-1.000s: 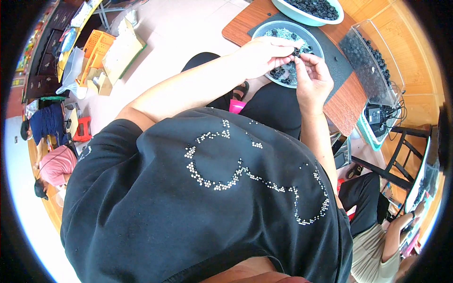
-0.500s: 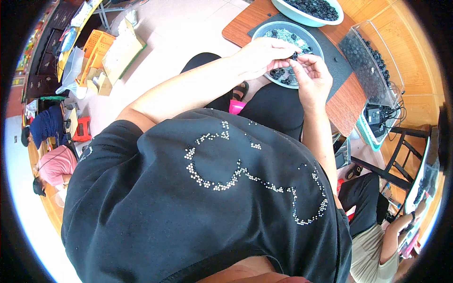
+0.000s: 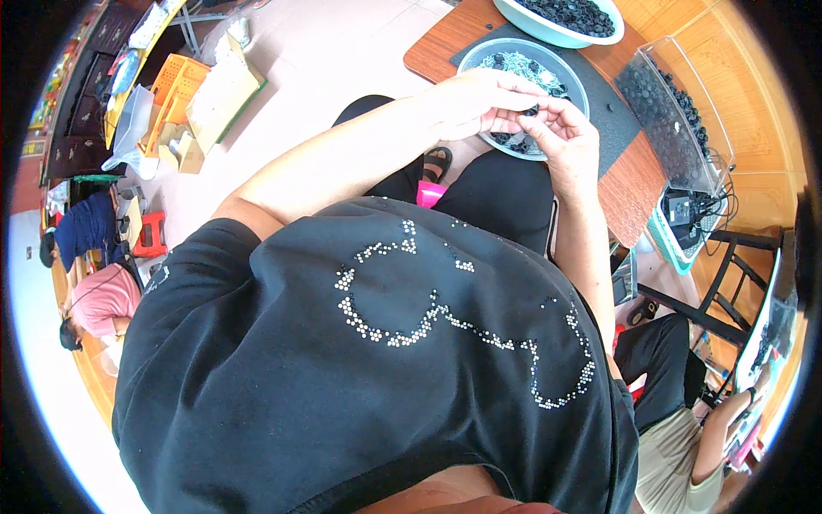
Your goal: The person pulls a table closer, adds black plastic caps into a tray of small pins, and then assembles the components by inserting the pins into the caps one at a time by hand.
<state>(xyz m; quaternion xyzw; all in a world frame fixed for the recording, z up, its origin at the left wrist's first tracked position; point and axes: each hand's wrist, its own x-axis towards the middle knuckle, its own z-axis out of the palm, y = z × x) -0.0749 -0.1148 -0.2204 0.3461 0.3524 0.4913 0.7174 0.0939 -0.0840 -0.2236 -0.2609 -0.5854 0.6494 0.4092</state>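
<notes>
Over a clear round bowl [image 3: 585,107], my two hands meet at a small black round part [image 3: 530,110]. My left hand [image 3: 490,104] pinches it from the left, its fingers pointing right. Thumb and fingertips of my right hand [image 3: 562,137] close on the same part from the right. The part is mostly covered by my fingers, so its exact kind cannot be made out. In the bowl lie thin pale bluish pieces [image 3: 514,62] and several black round parts [image 3: 519,146].
The bowl stands on a dark mat [image 3: 612,128] on a brown table [image 3: 437,56]. Behind it is a pale basin [image 3: 556,36] of black parts. Right are a clear bin [image 3: 676,120] and a basket [image 3: 682,253] with cables. A co-worker [image 3: 681,454] sits lower right.
My right fingers have shifted slightly left and up around the small part, and my right thumb has moved a little. Both hands stay over the bowl.
</notes>
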